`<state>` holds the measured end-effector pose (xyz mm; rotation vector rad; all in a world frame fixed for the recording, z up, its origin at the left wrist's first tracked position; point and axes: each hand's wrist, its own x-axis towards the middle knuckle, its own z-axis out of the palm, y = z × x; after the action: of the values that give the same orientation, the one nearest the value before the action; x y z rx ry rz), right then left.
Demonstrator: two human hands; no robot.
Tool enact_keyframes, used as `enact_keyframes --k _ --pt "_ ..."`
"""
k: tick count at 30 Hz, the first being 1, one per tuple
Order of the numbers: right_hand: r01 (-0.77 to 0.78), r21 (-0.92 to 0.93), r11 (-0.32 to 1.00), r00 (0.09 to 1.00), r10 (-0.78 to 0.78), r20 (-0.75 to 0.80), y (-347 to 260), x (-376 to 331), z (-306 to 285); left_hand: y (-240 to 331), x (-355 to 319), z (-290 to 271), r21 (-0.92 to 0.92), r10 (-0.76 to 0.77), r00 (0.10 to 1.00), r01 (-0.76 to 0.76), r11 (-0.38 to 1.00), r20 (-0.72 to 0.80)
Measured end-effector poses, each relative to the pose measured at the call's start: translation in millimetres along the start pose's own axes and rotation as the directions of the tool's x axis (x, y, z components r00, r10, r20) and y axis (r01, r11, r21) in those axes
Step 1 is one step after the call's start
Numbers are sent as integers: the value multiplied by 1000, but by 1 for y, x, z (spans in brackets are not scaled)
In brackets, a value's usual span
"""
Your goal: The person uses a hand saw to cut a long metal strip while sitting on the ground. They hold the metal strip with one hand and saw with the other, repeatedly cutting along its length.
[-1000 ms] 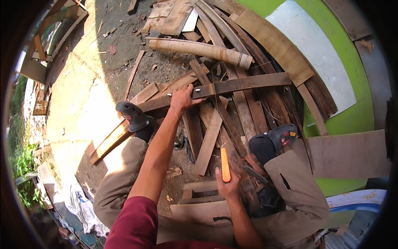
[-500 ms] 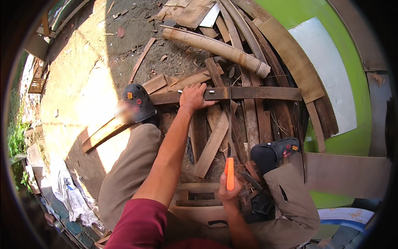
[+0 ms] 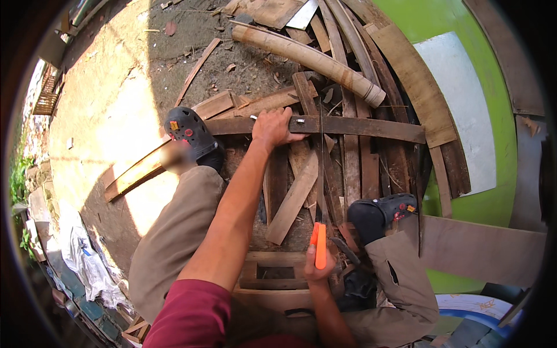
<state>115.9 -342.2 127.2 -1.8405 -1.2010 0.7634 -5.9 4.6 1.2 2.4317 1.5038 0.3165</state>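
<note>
A dark wooden plank [image 3: 371, 127] lies crosswise over other scrap wood, with pale bits sticking out near its middle. My left hand [image 3: 271, 127] is closed over it, the thumb stretched to the right along its near edge. In my right hand [image 3: 317, 268] is the orange handle [image 3: 320, 246] of a handsaw, held close to my body. The thin saw blade [image 3: 321, 180] points straight away from me and crosses the plank just right of my left hand. How deep the teeth sit in the wood I cannot tell.
Loose boards [image 3: 293, 197] and a bamboo pole [image 3: 307, 61] pile up beyond and under the plank. My clogs [image 3: 194, 136] flank the work. At the right are a green panel [image 3: 505, 174] and a white sheet [image 3: 458, 110]; a wooden frame [image 3: 272, 284] lies near me.
The saw has drawn back slightly toward me relative to the plank. My left hand keeps its hold on the plank. The whole view has shifted a little.
</note>
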Motion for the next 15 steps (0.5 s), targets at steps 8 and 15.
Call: enact_keyframes --k 8,15 --pt "44 -4 999 996 -44 -73 -11 3 4 -4 -2 -7 12 -26 999 25 1000 48" --pt "3 -4 1000 995 -3 -102 -4 8 9 0 3 -2 -9 -1 999 1 1000 51"
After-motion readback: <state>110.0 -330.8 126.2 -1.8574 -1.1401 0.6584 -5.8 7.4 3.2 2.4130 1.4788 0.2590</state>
